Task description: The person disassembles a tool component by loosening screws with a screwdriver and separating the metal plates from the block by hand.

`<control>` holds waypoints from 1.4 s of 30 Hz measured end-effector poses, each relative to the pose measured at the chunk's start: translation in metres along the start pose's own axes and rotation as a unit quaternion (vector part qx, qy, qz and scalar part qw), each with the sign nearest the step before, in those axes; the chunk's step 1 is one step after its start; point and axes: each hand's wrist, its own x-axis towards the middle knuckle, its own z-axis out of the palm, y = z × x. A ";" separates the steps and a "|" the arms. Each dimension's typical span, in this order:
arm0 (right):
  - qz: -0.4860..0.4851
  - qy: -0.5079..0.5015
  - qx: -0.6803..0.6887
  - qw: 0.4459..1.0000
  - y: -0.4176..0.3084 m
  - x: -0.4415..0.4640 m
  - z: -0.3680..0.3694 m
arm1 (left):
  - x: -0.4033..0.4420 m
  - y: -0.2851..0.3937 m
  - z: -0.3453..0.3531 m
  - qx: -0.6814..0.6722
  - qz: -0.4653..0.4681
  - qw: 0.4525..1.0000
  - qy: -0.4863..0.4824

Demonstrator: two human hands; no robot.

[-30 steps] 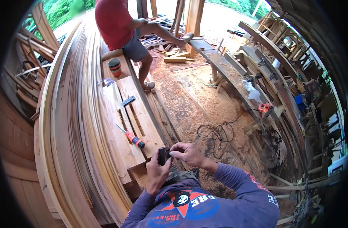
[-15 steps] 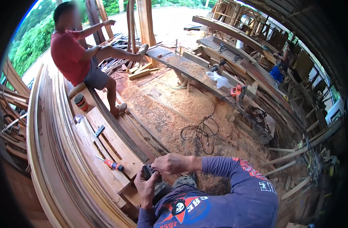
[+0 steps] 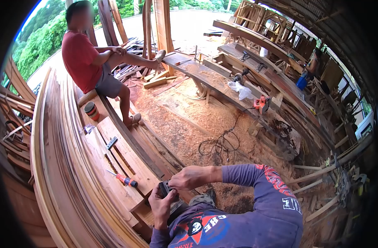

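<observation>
Close to my body, my left hand (image 3: 160, 204) is closed around a small dark block-like piece (image 3: 164, 188) that looks like metal. The fingers of my right hand (image 3: 189, 178) pinch at its upper right side, and they cover part of it. Whether they hold some smaller part there, I cannot tell. Left of my hands, a screwdriver (image 3: 125, 180) with a red and blue handle lies on a wooden board (image 3: 129, 159). Farther up the board rests a flat grey metal piece (image 3: 111, 143) with holes.
A can (image 3: 91, 110) stands beyond the board. Long planks (image 3: 58, 157) are stacked at left. A person in a red shirt (image 3: 79, 58) sits there, one foot against a workbench (image 3: 197, 70). An orange power tool (image 3: 262, 104) sits on the bench; a black cord (image 3: 220, 144) lies across sawdust.
The seated person has lowered the outstretched arm onto the raised leg. My view has shifted slightly. My hands still hold the dark piece, which is tilted a little differently.
</observation>
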 end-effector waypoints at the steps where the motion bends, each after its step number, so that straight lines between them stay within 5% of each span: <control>1: -0.001 -0.002 0.001 1.000 0.000 0.002 -0.001 | 0.000 0.000 -0.001 -0.004 0.006 1.000 -0.001; 42: -0.037 0.034 -0.101 0.994 -0.014 0.011 -0.006 | -0.001 0.000 -0.004 0.034 0.039 0.999 0.012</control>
